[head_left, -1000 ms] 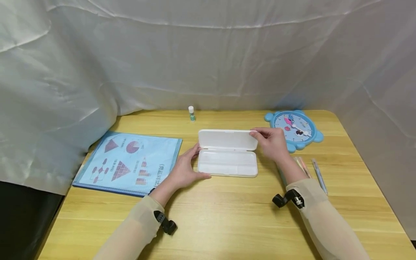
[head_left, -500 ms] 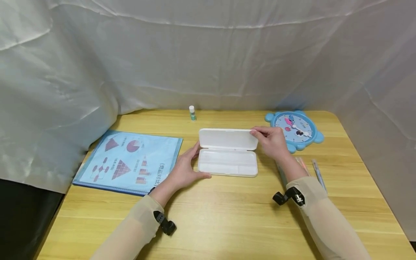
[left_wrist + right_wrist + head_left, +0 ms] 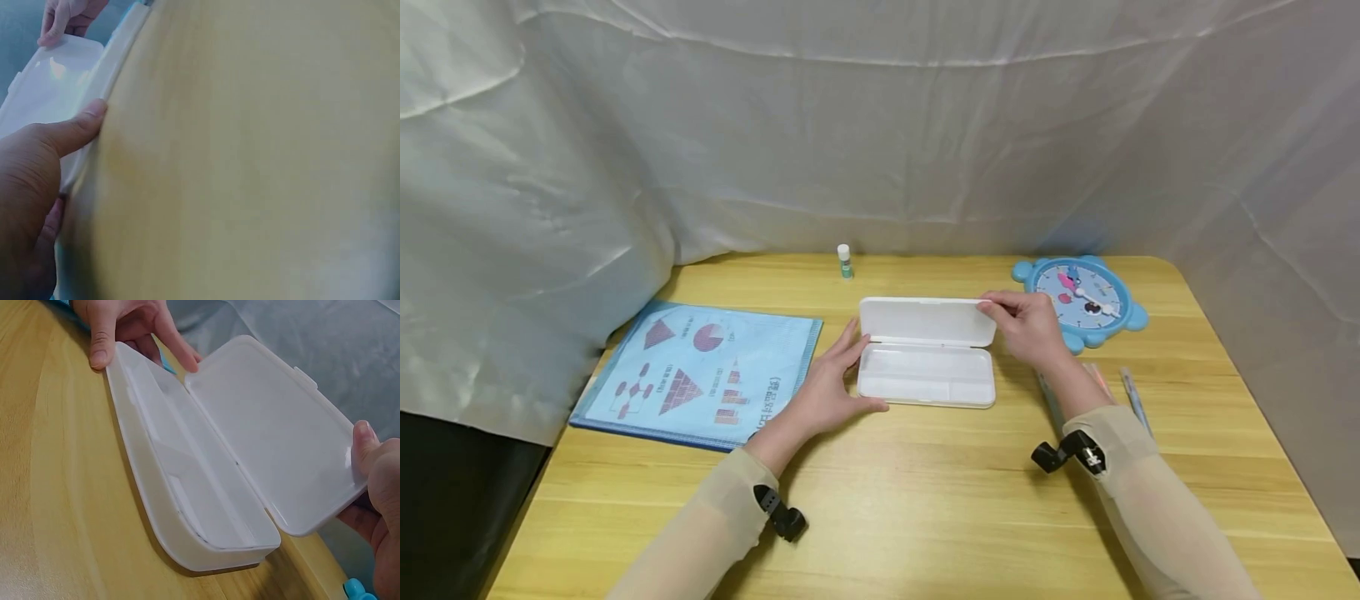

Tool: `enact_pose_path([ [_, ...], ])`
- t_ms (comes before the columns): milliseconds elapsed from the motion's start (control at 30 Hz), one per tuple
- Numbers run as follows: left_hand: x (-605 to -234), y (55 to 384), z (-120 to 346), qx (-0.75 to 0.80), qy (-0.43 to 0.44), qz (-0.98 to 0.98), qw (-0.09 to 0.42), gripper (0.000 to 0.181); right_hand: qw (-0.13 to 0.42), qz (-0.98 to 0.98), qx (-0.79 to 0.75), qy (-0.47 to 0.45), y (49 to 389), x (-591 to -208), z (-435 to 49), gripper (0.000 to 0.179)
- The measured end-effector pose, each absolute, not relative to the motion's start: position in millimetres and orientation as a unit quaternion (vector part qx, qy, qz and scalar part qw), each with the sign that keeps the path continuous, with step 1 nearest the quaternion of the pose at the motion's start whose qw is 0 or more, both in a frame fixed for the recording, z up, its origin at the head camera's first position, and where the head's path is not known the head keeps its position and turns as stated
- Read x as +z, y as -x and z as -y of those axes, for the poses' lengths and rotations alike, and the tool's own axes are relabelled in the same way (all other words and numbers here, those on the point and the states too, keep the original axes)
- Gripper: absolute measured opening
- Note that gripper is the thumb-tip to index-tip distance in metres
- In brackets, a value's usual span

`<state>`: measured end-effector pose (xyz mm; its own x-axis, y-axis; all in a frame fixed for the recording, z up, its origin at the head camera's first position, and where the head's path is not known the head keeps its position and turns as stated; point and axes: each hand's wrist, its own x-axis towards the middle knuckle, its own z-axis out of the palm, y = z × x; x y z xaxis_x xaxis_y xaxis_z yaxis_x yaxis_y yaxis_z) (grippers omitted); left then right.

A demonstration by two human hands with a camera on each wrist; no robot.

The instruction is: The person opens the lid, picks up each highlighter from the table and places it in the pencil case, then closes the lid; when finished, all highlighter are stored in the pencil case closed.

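A white plastic pencil case [image 3: 926, 375] lies on the table with its lid [image 3: 925, 322] raised on the far side. Its inside is divided into compartments, and nothing lies in them. My left hand [image 3: 827, 392] holds the left end of the case, thumb at the front corner and fingers spread toward the hinge. At the lid's upper right corner my right hand [image 3: 1028, 327] pinches the edge, thumb on the inner face and fingers behind. The right wrist view shows both hands on the case [image 3: 187, 462], the right fingers partly hidden by the lid.
A blue printed document bag [image 3: 700, 375] lies at the left. A small glue stick [image 3: 845, 262] stands at the back. To the right are a blue toy clock [image 3: 1086, 300] and several pens [image 3: 1137, 400], partly covered by the right forearm. A grey curtain [image 3: 895, 125] hangs behind the table.
The left fingers have shifted slightly, one now showing in front of the lid's lower left corner. The right hand and the raised lid have barely moved.
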<state>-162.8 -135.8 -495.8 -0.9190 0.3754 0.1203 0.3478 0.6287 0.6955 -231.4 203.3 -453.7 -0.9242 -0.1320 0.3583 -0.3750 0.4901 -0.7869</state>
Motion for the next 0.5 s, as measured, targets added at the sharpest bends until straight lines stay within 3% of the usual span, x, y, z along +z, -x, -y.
enact_pose_path([
  [233,-489.0,166.6,134.7,0.342,-0.19,-0.918,0.062,0.125,0.133,0.844,0.492,-0.168,230.1,-454.8,-204.5,0.014],
  [500,-485.3,165.7,133.8,0.334,-0.183,-0.921,0.078,0.126,0.137,0.845,0.484,-0.181,229.7,-453.9,-205.0,0.014],
])
